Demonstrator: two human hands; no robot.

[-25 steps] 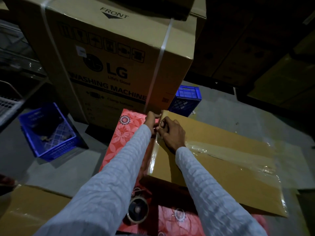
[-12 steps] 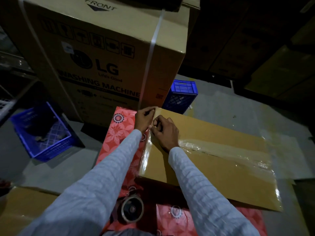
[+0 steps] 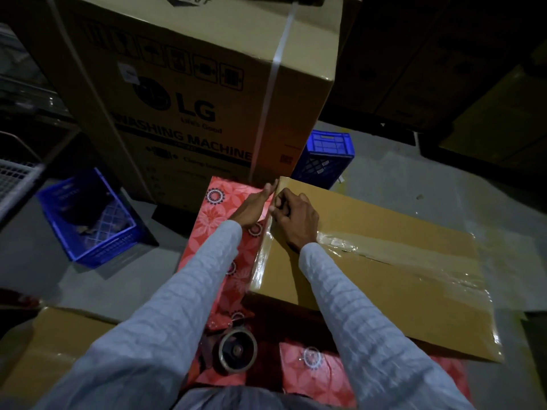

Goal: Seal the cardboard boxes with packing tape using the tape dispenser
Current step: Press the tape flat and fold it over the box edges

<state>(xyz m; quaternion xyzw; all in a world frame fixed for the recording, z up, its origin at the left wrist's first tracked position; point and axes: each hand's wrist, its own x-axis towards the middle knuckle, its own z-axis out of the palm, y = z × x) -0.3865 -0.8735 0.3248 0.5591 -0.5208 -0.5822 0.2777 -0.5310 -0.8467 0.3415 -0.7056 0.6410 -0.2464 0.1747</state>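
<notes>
Now the left hand [image 3: 254, 206] presses flat, fingers straight, on the cardboard box [image 3: 384, 279] far-left corner; right hand [image 3: 296, 216] curled, seemingly pinching tape [image 3: 264, 255].

There is a single view, from a wide-angle camera on the person's head, looking forward and steeply down over both sleeves. It sits close above the flat cardboard box [image 3: 384, 261], which fills the lower right of the frame; straight lines bow towards the edges. Beyond the box's far corner the tall washing machine carton [image 3: 192, 93] rises out of the top of the frame. The floor [image 3: 399, 179] shows to the right of the carton, dim and distant.
</notes>
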